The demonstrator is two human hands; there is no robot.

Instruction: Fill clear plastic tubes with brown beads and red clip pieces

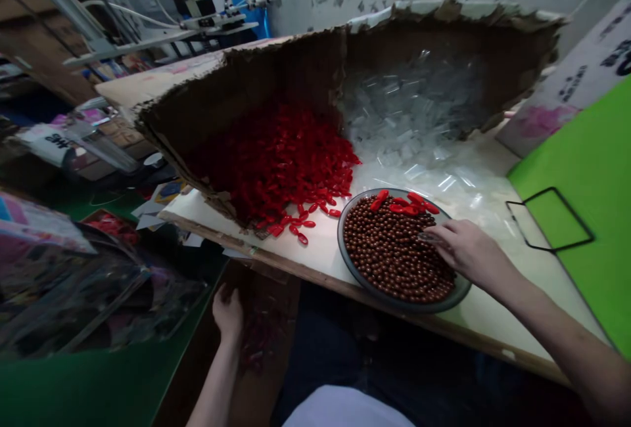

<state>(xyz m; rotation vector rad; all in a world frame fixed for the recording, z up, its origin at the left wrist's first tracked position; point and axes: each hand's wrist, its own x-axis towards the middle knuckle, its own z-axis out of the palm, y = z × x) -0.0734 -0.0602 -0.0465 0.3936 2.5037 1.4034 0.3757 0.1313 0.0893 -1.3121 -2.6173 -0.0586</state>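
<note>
My right hand [466,251] rests over the right side of a round metal tray [345,263] heaped with small brown balls [389,253]; its fingers are curled together on the balls, and what they pinch is hidden. A few red oval pieces [407,203] lie at the tray's far edge. My left hand [227,312] hangs low below the table edge, in shadow over a dark box; its fingers are bent down out of sight.
A torn cardboard box [207,112] lying open on the white table [320,256] holds a heap of red oval pieces [280,157] on the left and clear plastic pieces [414,105] on the right. A green board [591,203] stands at right. Plastic bags [73,282] pile up at left.
</note>
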